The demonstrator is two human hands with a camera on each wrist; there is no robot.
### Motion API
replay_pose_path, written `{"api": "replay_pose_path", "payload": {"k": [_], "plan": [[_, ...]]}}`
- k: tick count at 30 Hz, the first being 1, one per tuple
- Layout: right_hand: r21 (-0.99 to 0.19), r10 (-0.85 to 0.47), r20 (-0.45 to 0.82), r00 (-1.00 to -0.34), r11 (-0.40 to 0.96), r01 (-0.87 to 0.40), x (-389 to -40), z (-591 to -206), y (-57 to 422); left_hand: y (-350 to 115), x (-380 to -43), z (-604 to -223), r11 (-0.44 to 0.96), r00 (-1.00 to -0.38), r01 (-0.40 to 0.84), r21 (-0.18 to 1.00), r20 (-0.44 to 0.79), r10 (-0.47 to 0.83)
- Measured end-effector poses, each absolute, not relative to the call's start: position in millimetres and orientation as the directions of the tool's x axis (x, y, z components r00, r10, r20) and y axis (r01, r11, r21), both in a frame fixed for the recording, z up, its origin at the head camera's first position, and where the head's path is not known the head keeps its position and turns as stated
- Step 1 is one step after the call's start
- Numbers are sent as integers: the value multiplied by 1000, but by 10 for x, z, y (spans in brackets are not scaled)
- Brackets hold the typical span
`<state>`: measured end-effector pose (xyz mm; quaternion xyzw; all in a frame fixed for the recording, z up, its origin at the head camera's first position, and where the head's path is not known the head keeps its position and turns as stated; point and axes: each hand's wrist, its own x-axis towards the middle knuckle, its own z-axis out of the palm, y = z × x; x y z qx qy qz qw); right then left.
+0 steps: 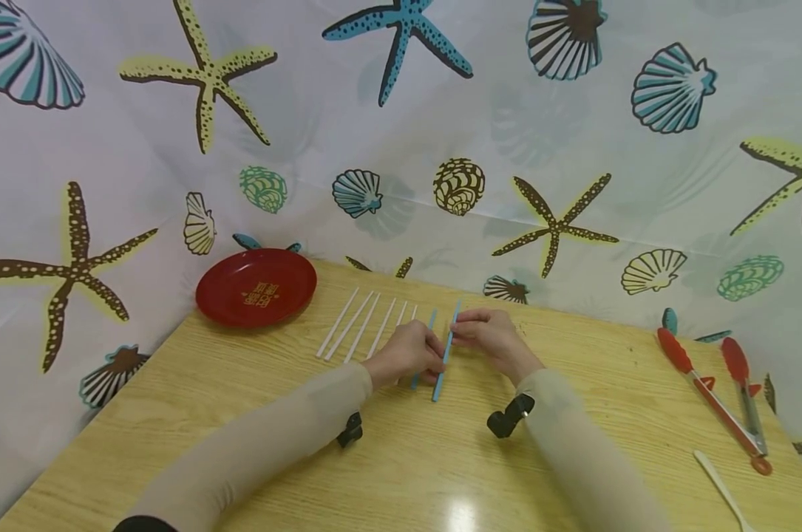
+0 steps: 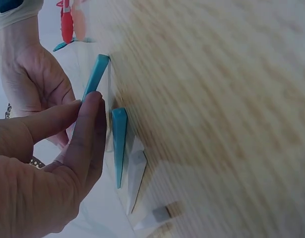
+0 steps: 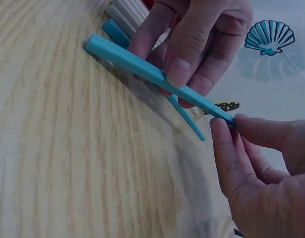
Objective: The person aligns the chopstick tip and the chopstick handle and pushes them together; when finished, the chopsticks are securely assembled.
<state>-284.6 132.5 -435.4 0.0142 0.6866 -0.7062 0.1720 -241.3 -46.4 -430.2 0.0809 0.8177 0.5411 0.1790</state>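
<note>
Both hands hold one blue chopstick [image 1: 448,351] close over the table. My left hand [image 1: 410,353] pinches it between thumb and fingers along its thicker half, as the right wrist view shows. Toward its thin far end, my right hand [image 1: 492,336] pinches it with thumb and fingertips. A second blue chopstick [image 2: 119,144] lies on the table just left of the held one, partly hidden behind the left hand in the head view. Several white chopsticks [image 1: 357,331] lie side by side farther left, some partly covered by the left hand.
A red oval plate [image 1: 208,295] with gold lettering stands at the back left of the wooden table [image 1: 254,421]. On the right lie red-tipped tongs [image 1: 720,406] and a pale spoon-like utensil [image 1: 720,484]. A shell-and-starfish patterned cloth [image 1: 427,244] hangs behind the table.
</note>
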Motion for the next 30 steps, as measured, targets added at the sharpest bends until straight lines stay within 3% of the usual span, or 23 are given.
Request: {"api": "replay_pose_path", "payload": {"k": [16,23,30], "plan": [[-944,-76,-314,-946,136,302,-2900,-4391,1161,-398,-2490,-4291,515,-939,-37,857,-206,275],[-931,-63,-311,-948,219,291,-2892,-4380,1139,-410,-2502,-4282,526,-939,-13,851,-191,286],[-937,-83,-305,-949,202,284,-2862,-4386,1175,-436,-2530,-4195,536,-943,4,844,-176,284]]}}
